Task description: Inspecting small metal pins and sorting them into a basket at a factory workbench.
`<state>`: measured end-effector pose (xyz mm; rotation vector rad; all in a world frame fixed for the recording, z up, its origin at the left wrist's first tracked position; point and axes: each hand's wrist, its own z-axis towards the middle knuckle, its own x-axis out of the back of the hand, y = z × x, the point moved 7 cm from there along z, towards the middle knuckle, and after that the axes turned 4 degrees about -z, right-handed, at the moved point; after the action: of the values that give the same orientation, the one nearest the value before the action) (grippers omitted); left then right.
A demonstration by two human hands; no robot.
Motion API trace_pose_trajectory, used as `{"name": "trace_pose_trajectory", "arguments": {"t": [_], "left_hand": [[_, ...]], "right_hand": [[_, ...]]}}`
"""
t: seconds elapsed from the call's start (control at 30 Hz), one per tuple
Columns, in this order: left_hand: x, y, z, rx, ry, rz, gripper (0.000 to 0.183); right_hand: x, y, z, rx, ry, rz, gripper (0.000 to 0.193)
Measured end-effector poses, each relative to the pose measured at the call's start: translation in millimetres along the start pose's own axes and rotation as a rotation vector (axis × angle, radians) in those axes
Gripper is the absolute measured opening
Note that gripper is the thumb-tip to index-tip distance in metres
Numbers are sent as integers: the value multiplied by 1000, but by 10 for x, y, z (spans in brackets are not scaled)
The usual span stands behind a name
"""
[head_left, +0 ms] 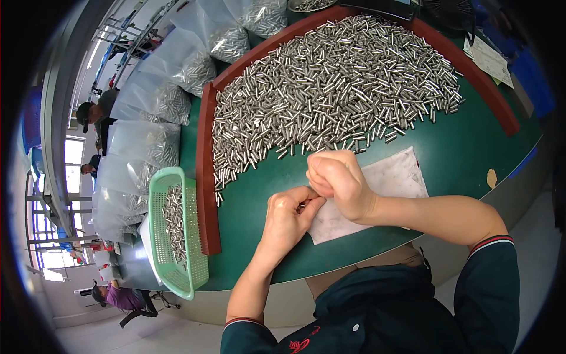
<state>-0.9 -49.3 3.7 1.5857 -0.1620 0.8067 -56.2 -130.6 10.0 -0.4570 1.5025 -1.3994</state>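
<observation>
My left hand (286, 219) is closed, thumb against the curled fingers. A bit of shiny metal shows in its grip, looking like the small metal pins on the table. Right beside it, my right hand (341, 184) is clenched in a fist, and whatever it holds is hidden. Both hands are over the near part of the table, at a smudged white cloth (401, 174). Beyond them spreads a large heap of short silvery metal pins (336, 82).
Red-brown rails (207, 171) border the heap on the green table (265, 177). At left stands a light green basket (194, 259) with pins inside. Clear plastic bags (194, 68) of pins line the far left. A paper sheet (489, 62) lies at far right. Other people sit in the background.
</observation>
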Motion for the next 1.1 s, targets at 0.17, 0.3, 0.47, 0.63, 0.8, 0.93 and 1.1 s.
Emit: {"name": "trace_pose_trajectory", "arguments": {"t": [0.17,0.3,0.47,0.63,0.8,0.93,1.1], "left_hand": [[22,19,-46,4,-6,70,9],[12,117,-56,-172,-41,229,10],[-45,191,-58,-314,-37,410,9],[-1,216,-64,-291,-28,473,10],[92,-137,26,83,-85,-169,11],[8,-244,-14,426,-292,-1374,11],[-3,-252,16,365,-259,-1411,14]], "right_hand": [[18,-29,-39,-13,7,98,31],[173,-152,62,40,93,200,33],[209,-105,85,33,119,167,34],[186,-163,88,35,114,181,34],[240,-141,107,22,141,218,34],[252,-160,108,21,134,238,33],[266,-156,111,11,145,258,32]]}}
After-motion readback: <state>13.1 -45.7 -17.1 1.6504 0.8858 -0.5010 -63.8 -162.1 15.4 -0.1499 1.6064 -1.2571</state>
